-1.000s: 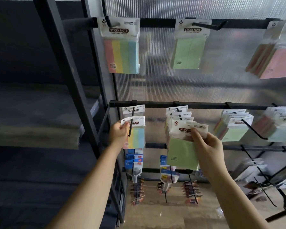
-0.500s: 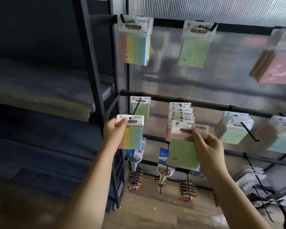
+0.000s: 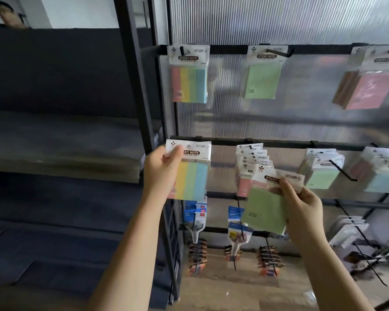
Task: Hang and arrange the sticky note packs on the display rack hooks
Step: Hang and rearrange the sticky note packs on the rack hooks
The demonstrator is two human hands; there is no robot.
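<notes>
Left hand point(image 3: 161, 173) covers the striped pack's point(image 3: 192, 176) left edge and the "S" of its label. Above the right hand point(image 3: 301, 207), pink packs point(image 3: 368, 86) are cut by the frame edge; small print is illegible.

Dark shelf point(image 3: 61, 158) left; blue-carded packs point(image 3: 194, 213) hang below.
</notes>
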